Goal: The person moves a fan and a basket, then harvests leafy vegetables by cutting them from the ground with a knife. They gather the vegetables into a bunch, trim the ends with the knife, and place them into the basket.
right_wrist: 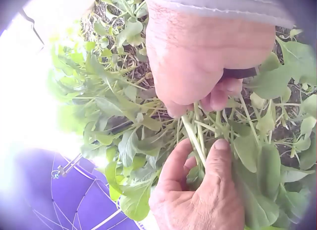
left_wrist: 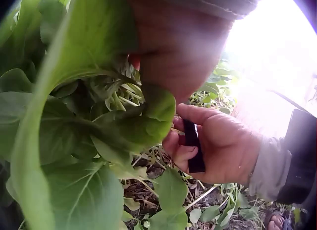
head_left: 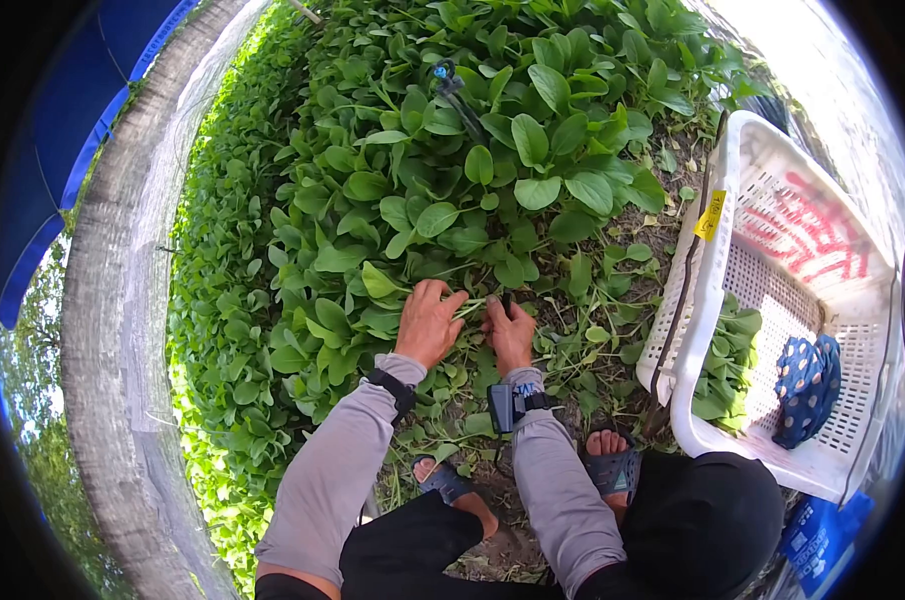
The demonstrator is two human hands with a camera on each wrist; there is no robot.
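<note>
My left hand (head_left: 431, 325) pinches several pale green stems (right_wrist: 193, 136) of a leafy vegetable between thumb and fingers, low in the bed. Broad leaves of the same plants (left_wrist: 81, 195) crowd the left wrist view beside that hand. Just to its right, my right hand (head_left: 511, 338) curls its fingers round a flat black object (left_wrist: 193, 145), like a short handle; its working end is hidden. In the right wrist view, the right fingertips are right at the stems, a little above the left thumb (right_wrist: 221, 153).
Dense leafy greens (head_left: 373, 190) fill the bed ahead. At right stands a white plastic basket (head_left: 685, 395) with cut greens (head_left: 728, 365) and a blue dotted cloth (head_left: 809, 390). A dark stick with a blue top (head_left: 453, 95) rises among the plants. Sandalled feet (head_left: 453, 485) are below.
</note>
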